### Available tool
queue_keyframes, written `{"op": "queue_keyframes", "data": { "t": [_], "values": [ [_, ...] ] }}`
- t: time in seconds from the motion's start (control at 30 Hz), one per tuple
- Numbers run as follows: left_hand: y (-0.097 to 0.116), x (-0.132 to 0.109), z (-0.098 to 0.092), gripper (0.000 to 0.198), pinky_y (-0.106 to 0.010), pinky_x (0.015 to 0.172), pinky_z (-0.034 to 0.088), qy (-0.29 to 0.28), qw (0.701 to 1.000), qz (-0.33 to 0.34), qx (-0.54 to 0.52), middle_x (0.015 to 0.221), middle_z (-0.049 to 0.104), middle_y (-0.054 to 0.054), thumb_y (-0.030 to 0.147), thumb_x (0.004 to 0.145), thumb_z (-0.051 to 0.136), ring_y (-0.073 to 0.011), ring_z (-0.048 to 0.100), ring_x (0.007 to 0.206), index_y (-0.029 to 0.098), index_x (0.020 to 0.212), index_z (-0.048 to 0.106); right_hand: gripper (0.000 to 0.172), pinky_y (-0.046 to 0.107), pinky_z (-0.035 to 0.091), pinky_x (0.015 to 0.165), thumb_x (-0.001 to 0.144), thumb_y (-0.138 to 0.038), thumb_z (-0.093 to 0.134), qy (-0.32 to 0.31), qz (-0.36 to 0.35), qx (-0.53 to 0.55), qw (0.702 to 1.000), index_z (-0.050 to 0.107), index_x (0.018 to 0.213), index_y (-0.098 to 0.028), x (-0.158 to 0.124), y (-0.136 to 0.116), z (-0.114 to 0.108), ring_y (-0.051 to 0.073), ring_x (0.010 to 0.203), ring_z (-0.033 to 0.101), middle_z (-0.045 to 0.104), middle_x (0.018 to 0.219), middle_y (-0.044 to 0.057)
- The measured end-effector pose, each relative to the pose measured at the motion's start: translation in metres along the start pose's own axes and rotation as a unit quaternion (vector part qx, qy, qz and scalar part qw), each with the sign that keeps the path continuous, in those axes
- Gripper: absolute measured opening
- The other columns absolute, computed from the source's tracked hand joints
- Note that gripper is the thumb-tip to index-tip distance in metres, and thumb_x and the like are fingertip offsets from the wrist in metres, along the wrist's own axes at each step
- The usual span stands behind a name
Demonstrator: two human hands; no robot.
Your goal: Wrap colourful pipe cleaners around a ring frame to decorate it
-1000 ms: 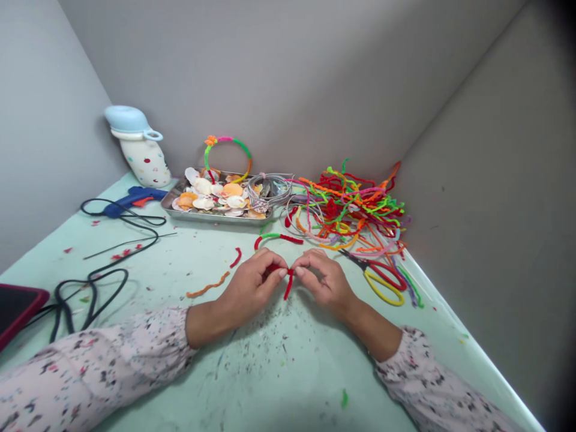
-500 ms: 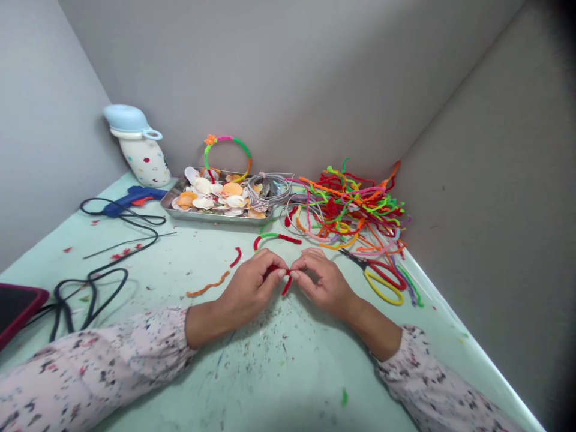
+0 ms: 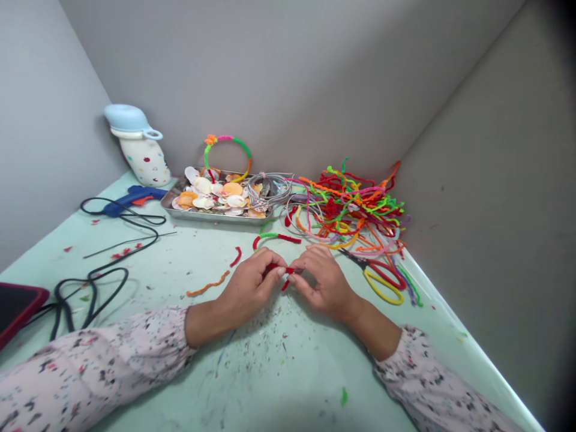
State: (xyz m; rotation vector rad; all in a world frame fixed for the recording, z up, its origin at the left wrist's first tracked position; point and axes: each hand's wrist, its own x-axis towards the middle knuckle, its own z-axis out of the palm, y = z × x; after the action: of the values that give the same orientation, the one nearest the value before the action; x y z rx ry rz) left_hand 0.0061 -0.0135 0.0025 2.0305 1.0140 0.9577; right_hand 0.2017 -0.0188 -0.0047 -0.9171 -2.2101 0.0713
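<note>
My left hand (image 3: 249, 287) is closed, its thumb and forefinger pinching a short red pipe cleaner (image 3: 289, 271). A short red end hangs down below the fingertips. Facing it, my right hand (image 3: 324, 281) has thumb and forefinger at the other side of the same pipe cleaner, touching its end. Just behind the hands curves a red and green pipe-cleaner-wrapped strip (image 3: 270, 235); my left hand hides where its near end goes. Left of the hands lie a red piece (image 3: 236, 257) and an orange pipe cleaner (image 3: 208, 284).
Scissors (image 3: 382, 282) lie to the right, before a heap of coloured pipe cleaners (image 3: 360, 201). A metal tray (image 3: 216, 218) holds shells, coiled wire and a colourful ring (image 3: 242, 144). Leftward are a blue glue gun (image 3: 130, 199), black cord (image 3: 96, 276), bottle (image 3: 141, 159) and red-edged device (image 3: 42, 295).
My right fingertips have parted a little and shifted at the red pipe cleaner, so more of it shows between the hands. My left hand has barely moved.
</note>
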Motion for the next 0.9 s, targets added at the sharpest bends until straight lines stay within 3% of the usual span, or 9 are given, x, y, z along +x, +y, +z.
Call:
{"op": "queue_keyframes", "data": {
  "t": [0.33,0.53,0.73,0.9],
  "values": [
    [0.0033,0.0019,-0.0001,0.013,-0.026,0.063,0.042,0.008,1.000,-0.019,0.000,0.079,0.061,-0.001,0.024,0.090,0.049,-0.0145,0.053,0.071,0.017,0.086,0.059,0.013,0.041,0.041,0.084,0.093,-0.021,0.046,-0.021,-0.053,-0.107,0.993,0.059,0.091,-0.021,0.0010,0.0021,-0.0011,0.021,0.078,0.053,0.061,0.075,0.004],
    [0.0063,0.0010,-0.0011,0.014,-0.025,0.062,0.041,0.013,1.000,-0.024,-0.011,0.079,0.062,-0.002,0.025,0.091,0.049,-0.0137,0.054,0.069,0.016,0.085,0.058,0.011,0.042,0.041,0.087,0.092,-0.018,0.048,-0.004,-0.081,-0.161,0.984,0.059,0.092,-0.017,0.0022,-0.0019,-0.0026,0.021,0.078,0.053,0.062,0.074,0.006],
    [0.0034,0.0000,-0.0009,0.015,-0.026,0.066,0.042,0.018,1.000,-0.003,-0.009,0.082,0.061,-0.002,0.025,0.092,0.048,-0.0140,0.054,0.072,0.016,0.088,0.059,0.010,0.040,0.045,0.082,0.089,-0.023,0.055,0.047,0.015,-0.013,0.999,0.056,0.098,-0.021,0.0017,-0.0053,0.0013,0.019,0.077,0.056,0.065,0.081,0.003],
    [0.0005,0.0003,-0.0004,0.014,-0.027,0.067,0.042,0.015,1.000,0.002,-0.005,0.082,0.060,-0.002,0.026,0.092,0.048,-0.0145,0.054,0.074,0.017,0.088,0.059,0.020,0.036,0.050,0.076,0.084,-0.028,0.064,0.063,0.124,0.097,0.986,0.057,0.102,-0.024,-0.0032,-0.0064,0.0060,0.019,0.082,0.063,0.066,0.087,0.003]
  ]
}}
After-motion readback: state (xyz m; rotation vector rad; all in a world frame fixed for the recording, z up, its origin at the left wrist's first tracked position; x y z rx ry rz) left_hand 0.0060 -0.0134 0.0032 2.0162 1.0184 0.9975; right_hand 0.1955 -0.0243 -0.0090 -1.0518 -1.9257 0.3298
